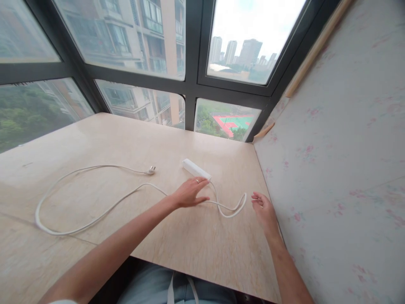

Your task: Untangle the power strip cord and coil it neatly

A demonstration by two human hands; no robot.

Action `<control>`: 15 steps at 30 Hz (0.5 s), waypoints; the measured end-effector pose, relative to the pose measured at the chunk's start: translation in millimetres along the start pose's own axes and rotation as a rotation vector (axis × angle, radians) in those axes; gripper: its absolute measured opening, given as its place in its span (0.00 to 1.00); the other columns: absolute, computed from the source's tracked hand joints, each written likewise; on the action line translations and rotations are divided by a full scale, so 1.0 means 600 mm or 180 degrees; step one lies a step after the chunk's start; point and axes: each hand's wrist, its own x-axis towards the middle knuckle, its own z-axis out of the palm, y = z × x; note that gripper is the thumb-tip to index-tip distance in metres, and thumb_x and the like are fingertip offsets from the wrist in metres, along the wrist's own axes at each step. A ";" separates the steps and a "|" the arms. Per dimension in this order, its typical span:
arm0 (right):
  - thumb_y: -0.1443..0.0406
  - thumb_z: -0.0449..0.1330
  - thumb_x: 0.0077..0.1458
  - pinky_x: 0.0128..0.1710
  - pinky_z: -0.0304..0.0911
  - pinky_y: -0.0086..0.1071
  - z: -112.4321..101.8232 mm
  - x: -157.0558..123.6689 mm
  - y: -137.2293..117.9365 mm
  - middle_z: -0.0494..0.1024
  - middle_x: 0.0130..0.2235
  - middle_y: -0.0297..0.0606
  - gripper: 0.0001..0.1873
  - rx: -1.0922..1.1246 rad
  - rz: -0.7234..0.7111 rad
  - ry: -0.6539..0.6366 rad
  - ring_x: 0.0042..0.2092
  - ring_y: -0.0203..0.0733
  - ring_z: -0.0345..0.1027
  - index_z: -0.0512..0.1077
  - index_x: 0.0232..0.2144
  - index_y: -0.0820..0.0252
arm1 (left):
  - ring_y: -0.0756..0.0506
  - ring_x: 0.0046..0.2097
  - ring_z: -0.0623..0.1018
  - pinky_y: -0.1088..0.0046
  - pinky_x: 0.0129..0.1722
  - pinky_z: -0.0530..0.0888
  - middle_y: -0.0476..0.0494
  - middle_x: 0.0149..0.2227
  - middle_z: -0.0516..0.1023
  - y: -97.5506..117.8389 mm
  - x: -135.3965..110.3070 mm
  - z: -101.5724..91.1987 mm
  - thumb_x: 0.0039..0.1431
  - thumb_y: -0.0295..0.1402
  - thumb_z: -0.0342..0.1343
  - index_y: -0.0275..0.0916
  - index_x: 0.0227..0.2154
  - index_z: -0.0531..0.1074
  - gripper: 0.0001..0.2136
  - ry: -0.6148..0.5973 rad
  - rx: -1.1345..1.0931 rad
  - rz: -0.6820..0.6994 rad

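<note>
A white power strip (pixel 196 168) lies at an angle on the beige stone sill. Its white cord (pixel 104 216) runs from the strip's near end, bends in a small loop on the right, passes under my left hand and sweeps round in a wide curve on the left. The plug (pixel 151 170) rests with its prongs showing, left of the strip. My left hand (pixel 191 192) is over the cord, fingers stretched out toward the strip's near end; contact is unclear. My right hand (pixel 263 207) is right of the small loop, fingers loosely curled and apart, holding nothing visible.
The beige sill (pixel 126 137) reaches to dark window frames (pixel 190 88) at the back. A flowered wall (pixel 335 169) rises close beside my right arm. Torn wallpaper (pixel 264 131) sticks out at the far right corner. The sill's front edge is just before my lap.
</note>
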 end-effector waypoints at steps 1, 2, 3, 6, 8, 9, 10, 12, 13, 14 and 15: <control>0.62 0.59 0.43 0.45 0.67 0.42 0.003 -0.004 0.004 0.77 0.49 0.45 0.26 -0.0023 -0.0169 -0.0134 0.49 0.50 0.71 0.73 0.47 0.59 | 0.38 0.59 0.70 0.61 0.55 0.67 0.32 0.59 0.68 0.015 -0.010 0.004 0.60 0.47 0.55 0.38 0.61 0.59 0.30 -0.0200 -0.0059 0.0061; 0.63 0.60 0.42 0.51 0.64 0.44 0.008 -0.008 0.005 0.74 0.54 0.45 0.29 -0.0013 -0.0339 -0.0329 0.54 0.50 0.68 0.71 0.51 0.58 | 0.38 0.56 0.72 0.62 0.52 0.69 0.33 0.58 0.70 0.027 -0.018 0.011 0.58 0.46 0.57 0.38 0.60 0.60 0.30 -0.0378 -0.0047 0.0052; 0.64 0.60 0.42 0.55 0.61 0.45 0.014 -0.013 0.004 0.71 0.58 0.44 0.32 0.0017 -0.0484 -0.0543 0.58 0.50 0.64 0.69 0.53 0.57 | 0.38 0.54 0.74 0.63 0.49 0.71 0.34 0.55 0.72 0.037 -0.026 0.019 0.58 0.43 0.58 0.38 0.58 0.62 0.28 -0.0517 0.0015 -0.0019; 0.62 0.64 0.47 0.62 0.53 0.46 0.030 -0.023 -0.010 0.69 0.59 0.43 0.29 0.0107 -0.0700 -0.0918 0.61 0.48 0.60 0.69 0.54 0.56 | 0.41 0.45 0.78 0.68 0.38 0.72 0.40 0.44 0.78 0.047 -0.040 0.039 0.62 0.31 0.52 0.40 0.47 0.71 0.12 -0.0708 0.0190 -0.0346; 0.58 0.64 0.50 0.60 0.56 0.44 0.032 -0.025 -0.022 0.74 0.53 0.43 0.20 0.0217 -0.0778 -0.0894 0.57 0.48 0.65 0.73 0.45 0.57 | 0.44 0.38 0.78 0.70 0.33 0.70 0.42 0.39 0.78 0.041 -0.044 0.038 0.63 0.28 0.47 0.40 0.39 0.73 0.09 -0.0676 0.0140 -0.0485; 0.56 0.64 0.51 0.56 0.59 0.42 0.031 -0.024 -0.029 0.77 0.48 0.43 0.16 0.0327 -0.0775 -0.0855 0.53 0.47 0.68 0.74 0.40 0.58 | 0.45 0.37 0.77 0.70 0.33 0.69 0.43 0.38 0.77 0.037 -0.046 0.032 0.64 0.28 0.45 0.40 0.36 0.73 0.10 -0.0593 0.0099 -0.0540; 0.55 0.64 0.52 0.52 0.63 0.39 0.028 -0.023 -0.034 0.78 0.43 0.42 0.14 0.0482 -0.0717 -0.0819 0.48 0.46 0.71 0.74 0.35 0.59 | 0.45 0.37 0.77 0.70 0.32 0.69 0.43 0.37 0.77 0.031 -0.048 0.023 0.65 0.29 0.45 0.40 0.35 0.72 0.10 -0.0453 0.0072 -0.0612; 0.52 0.65 0.51 0.38 0.67 0.32 0.021 -0.021 -0.045 0.77 0.31 0.37 0.16 0.0964 -0.0382 -0.0761 0.36 0.41 0.73 0.72 0.28 0.59 | 0.44 0.38 0.76 0.70 0.34 0.69 0.43 0.35 0.77 0.020 -0.050 -0.004 0.66 0.31 0.44 0.39 0.35 0.71 0.10 -0.0048 0.0070 -0.0817; 0.51 0.66 0.50 0.30 0.64 0.29 0.017 -0.020 -0.051 0.74 0.27 0.34 0.18 0.1276 -0.0132 -0.0753 0.30 0.38 0.72 0.70 0.27 0.59 | 0.44 0.39 0.75 0.69 0.35 0.69 0.42 0.34 0.76 0.016 -0.051 -0.020 0.67 0.33 0.44 0.39 0.35 0.71 0.11 0.0165 0.0097 -0.0915; 0.51 0.68 0.48 0.24 0.60 0.27 0.015 -0.020 -0.057 0.72 0.23 0.31 0.19 0.1611 0.0127 -0.0754 0.26 0.37 0.70 0.69 0.26 0.59 | 0.44 0.39 0.75 0.69 0.36 0.68 0.42 0.33 0.76 0.012 -0.052 -0.035 0.68 0.34 0.44 0.39 0.35 0.71 0.11 0.0352 0.0134 -0.0993; 0.51 0.69 0.46 0.20 0.56 0.26 0.014 -0.020 -0.064 0.70 0.21 0.29 0.20 0.1951 0.0364 -0.0765 0.24 0.36 0.68 0.67 0.25 0.58 | 0.43 0.39 0.74 0.69 0.36 0.68 0.42 0.32 0.76 0.010 -0.053 -0.048 0.68 0.35 0.44 0.39 0.34 0.71 0.12 0.0503 0.0175 -0.1051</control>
